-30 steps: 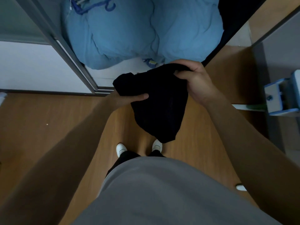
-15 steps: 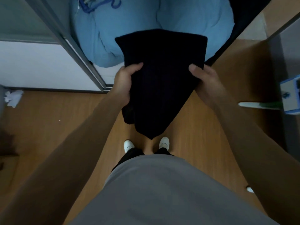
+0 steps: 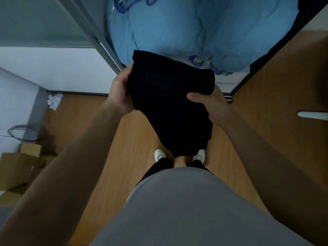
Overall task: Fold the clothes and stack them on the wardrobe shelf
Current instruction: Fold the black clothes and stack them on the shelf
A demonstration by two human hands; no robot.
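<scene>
A black garment [image 3: 168, 96] is folded over and held in the air in front of the open wardrobe. My left hand [image 3: 120, 93] grips its left edge, fingers hidden behind the cloth. My right hand [image 3: 211, 105] holds the right side, thumb on top of the fabric. The lower part of the garment hangs down to a point above my feet. No wardrobe shelf can be made out here; a large light blue bundle of bedding [image 3: 186, 31] fills the wardrobe opening.
The wardrobe's sliding door frame [image 3: 99, 41] runs diagonally at the left. Cardboard boxes [image 3: 19, 167] and a coiled cable [image 3: 19, 132] sit at the left on the wooden floor [image 3: 127, 148]. Crumpled white paper [image 3: 54, 101] lies by the wall. A white handle [image 3: 312, 115] pokes in from the right.
The garment's far edge has dropped and the piece is folded shorter, now lower against the blue bedding. My right thumb has moved on top of the cloth. The camera has swung left.
</scene>
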